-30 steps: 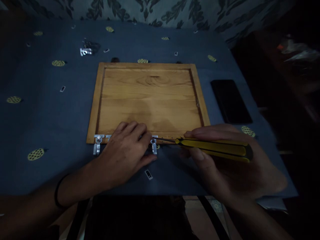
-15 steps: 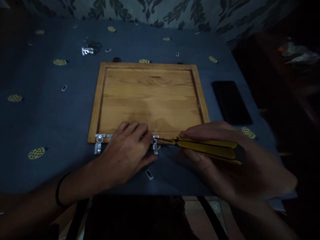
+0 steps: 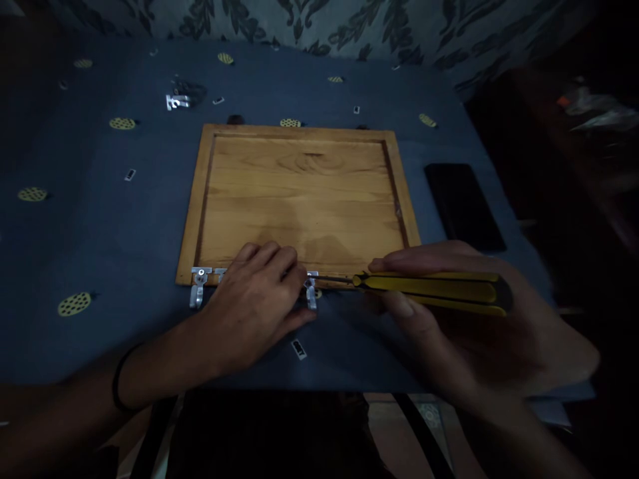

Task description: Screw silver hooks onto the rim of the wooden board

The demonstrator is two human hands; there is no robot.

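Observation:
A framed wooden board (image 3: pixel 304 193) lies on the table, with small metal hooks along its near edge. My left hand (image 3: pixel 259 299) rests over this edge, fingers curled. Its index finger and thumb close around a metal hook (image 3: pixel 311 296); the exact contact is partly hidden. In my right hand (image 3: pixel 464 332) is a screwdriver (image 3: pixel 434 287) with a yellow and black handle, held nearly level. The thin shaft points left, its tip at the top of that hook. Another hook (image 3: pixel 198 289), with a screw head showing, sits at the board's left corner; one beside it is partly covered by my left hand.
Several loose metal hooks (image 3: pixel 178 101) lie at the back left of the patterned blue tablecloth (image 3: pixel 100 246). A dark phone-like slab (image 3: pixel 464 206) lies right of the board. Patterned fabric or wallpaper (image 3: pixel 319 26) borders the table's far side.
My right hand and the screwdriver's handle have shifted slightly right, and the handle is more level. More of the shaft shows. My left hand stays nearly in place.

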